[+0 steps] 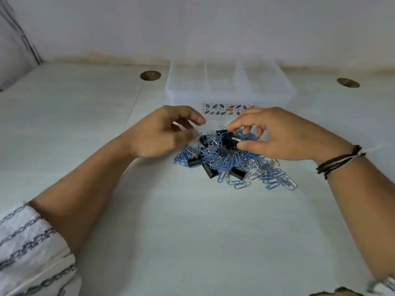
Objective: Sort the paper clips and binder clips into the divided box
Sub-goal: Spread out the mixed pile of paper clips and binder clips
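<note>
A heap of blue and silver paper clips (233,162) lies mixed with several black binder clips (210,172) on the pale table. Behind it stands a clear divided box (229,94) with a leaf-pattern label; its compartments look empty. My right hand (277,135) hovers over the heap's far right, thumb and fingers pinched on a black binder clip (229,139). At the heap's left edge my left hand (164,133) has its fingers curled and apart; a thin silver clip seems to touch the thumb tip, but blur hides whether it is held.
Two round cable holes (150,75) (348,82) are set in the table either side of the box. A white wall runs along the back. A seam (133,105) crosses the tabletop to the left of the box.
</note>
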